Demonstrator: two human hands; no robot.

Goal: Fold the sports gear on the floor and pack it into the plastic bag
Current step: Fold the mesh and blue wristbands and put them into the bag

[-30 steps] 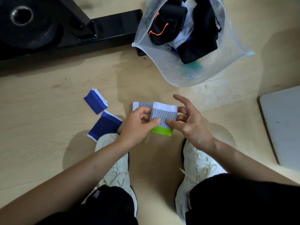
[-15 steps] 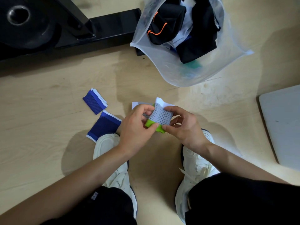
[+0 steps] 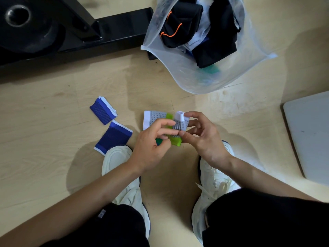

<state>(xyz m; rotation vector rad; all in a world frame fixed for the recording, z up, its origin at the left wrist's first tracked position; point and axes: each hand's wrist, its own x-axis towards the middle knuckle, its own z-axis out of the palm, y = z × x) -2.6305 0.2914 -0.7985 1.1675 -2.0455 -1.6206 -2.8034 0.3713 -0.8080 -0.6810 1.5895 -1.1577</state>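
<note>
In the middle of the frame both hands close on one small wristband (image 3: 179, 126), grey mesh with a white cuff at its top and a lime-green edge at its bottom. The right hand (image 3: 204, 139) pinches it between thumb and forefinger: the thumb presses the green lower corner and the forefinger hooks over the white cuff, with the other fingers loosely curled behind. The left hand (image 3: 151, 147) has its fingers curled in from the other side, the fingertips and thumb gripping the band's green left part. The band is bunched and partly folded over itself, held just above the floor (image 3: 44, 157).

Just behind it a second grey wristband (image 3: 151, 117) of the same make lies flat (its lower half hidden by the left hand's fingers). To the left, two blue wristbands with white edges lie near each other, one folded (image 3: 103, 110) and one flat (image 3: 114, 138) beside a white shoe (image 3: 117, 157).

At the top of the frame the clear plastic bag (image 3: 192, 81) stands open, holding black garments (image 3: 217, 38) and something teal at its bottom. Black equipment (image 3: 44, 32) fills the upper left; a pale board (image 3: 311, 136) sits at the right edge
</note>
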